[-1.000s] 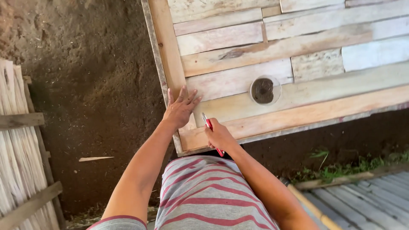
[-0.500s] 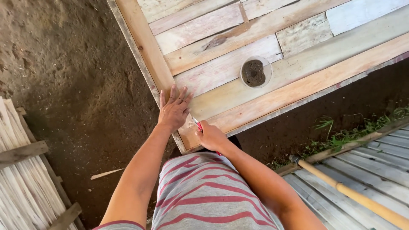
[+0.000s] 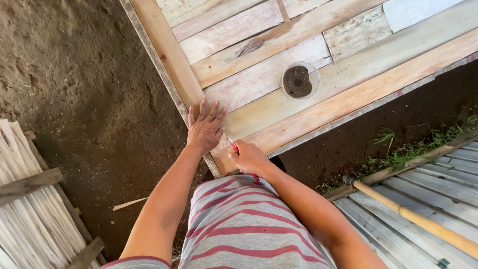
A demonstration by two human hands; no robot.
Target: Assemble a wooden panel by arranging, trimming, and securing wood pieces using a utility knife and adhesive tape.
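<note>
While the head view looks straight down, the left hand (image 3: 204, 130) lies flat with fingers spread on the corner of the wooden panel (image 3: 318, 107), pressing where the frame boards meet. Just beside it, the right hand (image 3: 250, 158) is closed around a red pencil (image 3: 234, 147), its tip touching the wood near the corner; the far end of the pencil pokes out under the fist. A round container (image 3: 300, 80) of dark material sits further up the panel, well apart from both hands. A wooden handle (image 3: 423, 221) lies on slats to the right. To mark cleanly, I judge the flat hand should hold the board steady and the pencil tip stay tight against the board edge.
</note>
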